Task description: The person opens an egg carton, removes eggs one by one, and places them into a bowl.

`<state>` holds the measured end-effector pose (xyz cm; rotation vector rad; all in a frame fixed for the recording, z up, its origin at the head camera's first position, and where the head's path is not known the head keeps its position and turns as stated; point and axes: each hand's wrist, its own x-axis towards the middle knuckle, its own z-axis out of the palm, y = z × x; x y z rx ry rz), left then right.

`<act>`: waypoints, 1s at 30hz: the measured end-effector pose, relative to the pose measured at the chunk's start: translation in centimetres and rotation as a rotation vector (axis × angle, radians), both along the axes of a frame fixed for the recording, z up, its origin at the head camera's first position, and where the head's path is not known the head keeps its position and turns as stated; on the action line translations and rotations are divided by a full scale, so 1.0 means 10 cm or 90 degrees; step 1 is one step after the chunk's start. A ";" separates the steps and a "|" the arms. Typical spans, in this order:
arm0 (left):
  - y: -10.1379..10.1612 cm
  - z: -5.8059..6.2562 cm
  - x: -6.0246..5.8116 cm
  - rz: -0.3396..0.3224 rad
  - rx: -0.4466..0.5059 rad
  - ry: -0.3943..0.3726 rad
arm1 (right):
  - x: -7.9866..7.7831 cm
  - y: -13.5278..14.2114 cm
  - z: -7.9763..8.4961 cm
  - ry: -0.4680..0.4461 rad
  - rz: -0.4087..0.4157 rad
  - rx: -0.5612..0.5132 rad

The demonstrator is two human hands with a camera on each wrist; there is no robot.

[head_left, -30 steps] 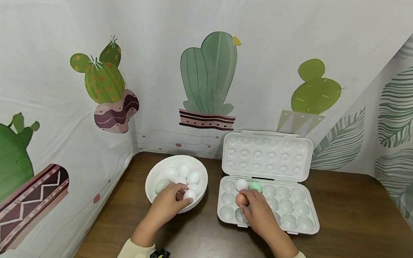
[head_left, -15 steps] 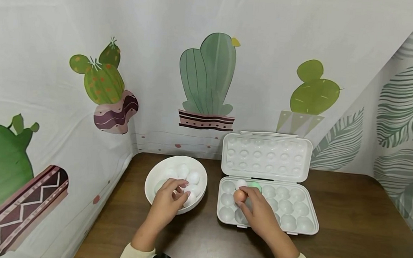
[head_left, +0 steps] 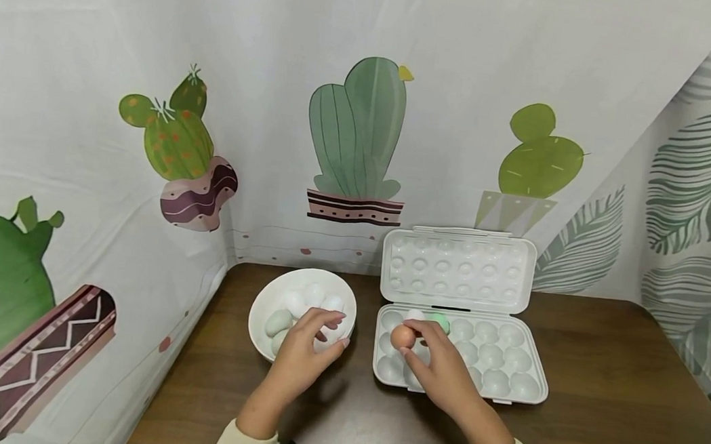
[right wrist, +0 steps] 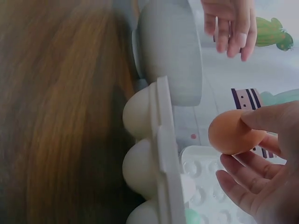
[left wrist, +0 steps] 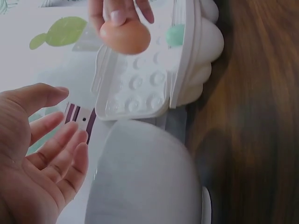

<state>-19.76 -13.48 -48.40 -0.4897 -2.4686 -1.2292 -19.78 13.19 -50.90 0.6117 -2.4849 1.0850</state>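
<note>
My right hand [head_left: 447, 373] pinches a brown egg [head_left: 402, 337] between thumb and fingertips, held over the left part of the open white egg carton [head_left: 495, 382]. The right wrist view shows the egg [right wrist: 233, 133] raised beside the carton's edge. Below it in the carton's back row sit a white egg [head_left: 415, 314] and a mint-green egg [head_left: 440, 321]. My left hand [head_left: 303, 349] hovers over the front right of a white bowl [head_left: 256, 316], fingers loosely curved with nothing in them. Several white eggs [head_left: 295, 303] and a pale green egg [head_left: 279, 322] lie in the bowl, some hidden behind the hand.
The carton's lid [head_left: 456, 297] stands raised at the back, against a white cloth printed with cacti [head_left: 366, 141]. Brown wooden table [head_left: 373, 427] shows in front of both containers and to the right of the carton [head_left: 603, 373].
The brown egg has been lifted from its cup and moved left in my right hand. My left hand has left a white egg in the bowl, rising and shifting to the right.
</note>
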 end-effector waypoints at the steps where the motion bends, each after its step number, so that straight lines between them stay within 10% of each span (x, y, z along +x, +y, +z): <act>1: 0.02 0.00 0.00 -0.008 -0.002 0.005 | 0.01 -0.01 0.02 -0.003 0.006 -0.007; 30: 0.33 -0.01 0.10 -0.115 -0.038 0.008 | 0.12 -0.14 0.15 -0.042 0.091 -0.072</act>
